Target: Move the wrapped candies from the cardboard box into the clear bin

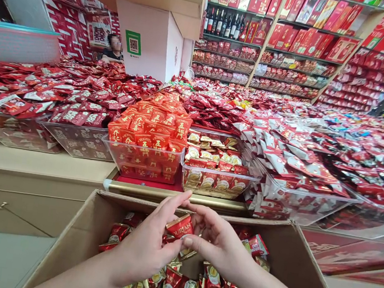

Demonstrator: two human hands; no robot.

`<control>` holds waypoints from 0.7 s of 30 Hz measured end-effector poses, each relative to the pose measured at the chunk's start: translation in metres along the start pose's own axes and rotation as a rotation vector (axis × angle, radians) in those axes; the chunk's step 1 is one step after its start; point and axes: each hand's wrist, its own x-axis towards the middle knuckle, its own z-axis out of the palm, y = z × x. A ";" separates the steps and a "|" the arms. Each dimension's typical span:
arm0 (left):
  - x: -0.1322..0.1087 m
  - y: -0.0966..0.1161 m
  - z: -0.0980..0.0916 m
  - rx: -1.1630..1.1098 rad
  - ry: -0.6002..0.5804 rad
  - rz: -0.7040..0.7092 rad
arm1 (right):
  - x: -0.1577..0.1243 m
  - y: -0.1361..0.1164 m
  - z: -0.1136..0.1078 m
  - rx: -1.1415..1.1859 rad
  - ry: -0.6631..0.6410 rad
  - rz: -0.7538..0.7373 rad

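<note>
Both hands meet above the cardboard box point(86, 234): the left hand point(146, 246) and right hand point(222, 243) pinch one red sweet packet point(180, 226) between their fingers.

— What is the sweet wrapper point(180, 225) made of?
— Glossy red film, foil-like and crinkled.
— And the box point(83, 233)?
— Brown cardboard, matt and a little rough.
— The bins point(130, 157) along the worktop's front edge?
— Clear hard plastic, smooth and shiny. The worktop point(35, 162) looks like pale matt wood, and the strip point(172, 194) below the bins like polished, brass-coloured metal.
</note>
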 end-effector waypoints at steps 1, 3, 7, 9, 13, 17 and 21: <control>-0.001 0.000 -0.001 0.052 -0.020 0.032 | -0.001 -0.002 -0.001 -0.071 -0.008 -0.001; -0.001 0.002 -0.004 0.143 -0.036 0.132 | -0.001 -0.014 -0.007 -0.175 -0.001 -0.012; 0.006 0.007 -0.020 0.188 0.118 0.210 | 0.010 -0.057 -0.039 -0.372 0.195 -0.245; 0.013 0.006 -0.031 0.198 0.219 0.176 | 0.023 -0.076 -0.062 -0.476 0.378 -0.376; 0.024 -0.003 -0.044 0.160 0.237 0.100 | 0.053 -0.083 -0.097 -0.688 0.472 -0.344; 0.025 -0.006 -0.046 0.241 0.216 0.095 | 0.072 -0.070 -0.105 -0.751 0.363 -0.204; 0.023 -0.003 -0.045 0.343 0.217 0.118 | 0.079 -0.060 -0.103 -0.747 0.273 -0.127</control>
